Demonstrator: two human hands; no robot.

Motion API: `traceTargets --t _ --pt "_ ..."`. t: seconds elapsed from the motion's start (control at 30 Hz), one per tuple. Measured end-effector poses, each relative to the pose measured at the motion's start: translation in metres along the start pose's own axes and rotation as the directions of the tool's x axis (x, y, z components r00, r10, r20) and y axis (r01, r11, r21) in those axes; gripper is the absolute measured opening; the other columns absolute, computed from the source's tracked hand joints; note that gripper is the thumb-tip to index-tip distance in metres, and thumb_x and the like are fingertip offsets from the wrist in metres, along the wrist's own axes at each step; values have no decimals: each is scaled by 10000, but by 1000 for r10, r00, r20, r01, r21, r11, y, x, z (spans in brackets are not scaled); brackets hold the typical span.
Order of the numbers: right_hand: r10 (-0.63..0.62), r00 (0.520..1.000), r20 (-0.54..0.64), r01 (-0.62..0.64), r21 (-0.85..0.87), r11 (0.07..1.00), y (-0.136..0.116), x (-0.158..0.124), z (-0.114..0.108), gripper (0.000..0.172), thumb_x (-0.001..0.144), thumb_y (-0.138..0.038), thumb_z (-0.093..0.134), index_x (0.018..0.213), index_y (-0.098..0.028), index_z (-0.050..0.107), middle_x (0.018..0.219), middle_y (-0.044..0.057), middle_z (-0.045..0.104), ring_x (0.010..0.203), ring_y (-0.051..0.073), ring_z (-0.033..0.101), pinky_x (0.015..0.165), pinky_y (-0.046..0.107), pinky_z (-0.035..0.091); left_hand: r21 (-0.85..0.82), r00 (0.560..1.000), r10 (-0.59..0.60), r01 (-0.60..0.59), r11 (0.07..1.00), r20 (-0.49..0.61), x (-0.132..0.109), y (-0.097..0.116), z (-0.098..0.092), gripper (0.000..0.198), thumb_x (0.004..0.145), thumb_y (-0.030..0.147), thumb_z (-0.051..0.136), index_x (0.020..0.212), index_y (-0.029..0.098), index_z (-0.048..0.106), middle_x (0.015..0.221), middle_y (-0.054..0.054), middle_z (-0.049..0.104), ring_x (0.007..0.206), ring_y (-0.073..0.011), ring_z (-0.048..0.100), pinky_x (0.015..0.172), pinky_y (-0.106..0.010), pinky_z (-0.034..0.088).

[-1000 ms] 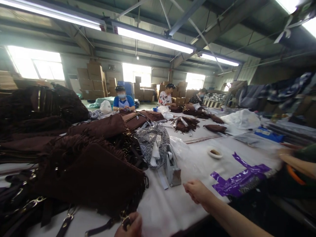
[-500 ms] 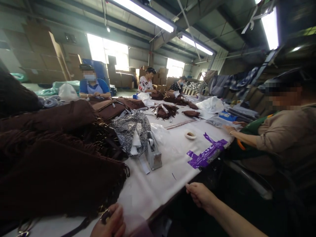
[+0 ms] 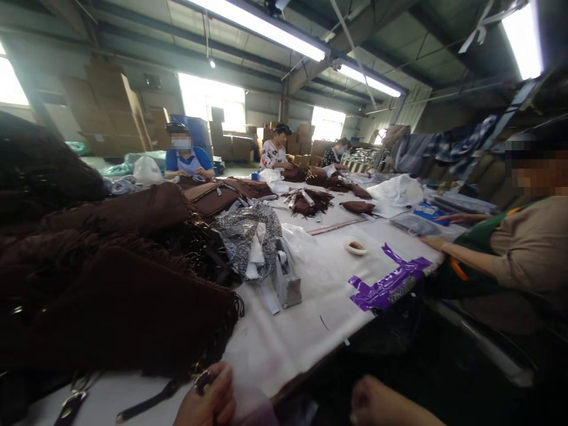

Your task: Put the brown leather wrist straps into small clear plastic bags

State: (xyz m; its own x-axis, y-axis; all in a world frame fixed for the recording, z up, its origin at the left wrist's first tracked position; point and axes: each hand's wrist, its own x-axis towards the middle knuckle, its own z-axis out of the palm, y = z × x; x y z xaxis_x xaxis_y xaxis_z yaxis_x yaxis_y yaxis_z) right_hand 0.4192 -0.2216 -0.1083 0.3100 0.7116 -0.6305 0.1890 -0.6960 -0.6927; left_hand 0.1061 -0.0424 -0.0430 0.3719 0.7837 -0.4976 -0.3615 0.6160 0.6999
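My left hand point(image 3: 206, 395) is closed at the near edge of the table, gripping a dark metal ring point(image 3: 203, 381) beside the corner of a fringed dark-brown bag point(image 3: 146, 307). Translucent film point(image 3: 252, 405) hangs by its fingers. Below the table edge, my right hand point(image 3: 377, 402) is curled shut and slightly blurred; whatever its fingers hold, if anything, is hidden. Left of my left hand lie a dark strap point(image 3: 148, 401) and a strap end with a metal clasp point(image 3: 73, 402).
A tape dispenser point(image 3: 290, 290) stands mid-table near a tape roll point(image 3: 355, 247). Purple plastic point(image 3: 390, 284) overhangs the table edge. A co-worker point(image 3: 532, 236) is close on the right; others sit across the table. More brown fringed bags point(image 3: 213, 198) are piled beyond.
My right hand has dropped lower, away from the table edge, and curled in. A small white piece now shows at that edge. My left hand keeps its grip. The view has turned slightly left.
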Motion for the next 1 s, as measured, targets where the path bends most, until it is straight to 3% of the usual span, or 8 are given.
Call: traceTargets --t 0.1,0.27,0.4,0.53,0.67,0.83,0.9,1.0 --pt "-232 966 113 250 -181 951 -21 -17 22 82 656 -221 707 592 -177 683 586 16 640 567 143 536 508 236 354 -31 1000 19 -19 999 -6 -7 1 4 432 610 377 861 764 162 519 585 103 305 479 -19 246 423 -152 215" --pt "-545 831 113 553 -49 832 -124 -32 68 355 875 -488 533 1013 -203 694 968 70 686 905 229 601 801 296 454 -61 998 67 -68 996 -5 -12 -2 7 401 640 307 836 779 164 488 608 101 316 484 -22 257 424 -157 218" --pt "-611 782 122 621 -72 781 -183 -24 112 414 876 -538 492 734 -177 636 776 37 607 757 191 541 689 280 415 -106 998 44 -40 994 36 -19 -6 1 383 664 300 817 776 171 473 571 107 327 465 -25 273 437 -161 237" --pt "-585 800 132 595 -56 802 -190 -14 136 386 823 -453 570 559 -174 534 593 -13 480 638 153 462 596 263 354 -101 998 15 -10 995 53 -33 -9 -11 354 703 373 787 806 173 514 546 83 429 455 -46 375 471 -175 307" --pt "-584 804 110 585 26 811 -180 -14 128 354 801 -446 614 584 -168 582 618 -12 514 651 149 476 616 253 379 102 987 -152 145 984 58 -64 -7 -19 401 719 514 732 853 149 638 684 -42 644 532 -114 543 544 -232 411" --pt "-561 822 103 561 28 827 -171 -26 108 358 747 -445 675 547 -174 553 606 -15 500 617 139 474 595 249 381 338 943 -169 66 939 286 -95 18 -26 293 690 411 778 783 135 747 759 -68 697 700 -173 606 679 -262 447" --pt "-570 805 161 575 22 818 -170 -34 106 332 752 -430 679 564 -175 581 623 -8 522 629 144 496 611 250 396 285 939 -135 42 958 316 -92 32 -27 295 669 393 797 800 134 744 667 -40 660 582 -131 555 593 -240 421" --pt "-606 759 237 625 -4 781 -170 -43 108 298 798 -401 653 604 -176 643 672 11 569 671 156 539 646 255 416 99 981 72 -91 991 179 -74 47 -23 328 646 375 818 857 142 723 564 11 583 471 -83 463 497 -216 367"
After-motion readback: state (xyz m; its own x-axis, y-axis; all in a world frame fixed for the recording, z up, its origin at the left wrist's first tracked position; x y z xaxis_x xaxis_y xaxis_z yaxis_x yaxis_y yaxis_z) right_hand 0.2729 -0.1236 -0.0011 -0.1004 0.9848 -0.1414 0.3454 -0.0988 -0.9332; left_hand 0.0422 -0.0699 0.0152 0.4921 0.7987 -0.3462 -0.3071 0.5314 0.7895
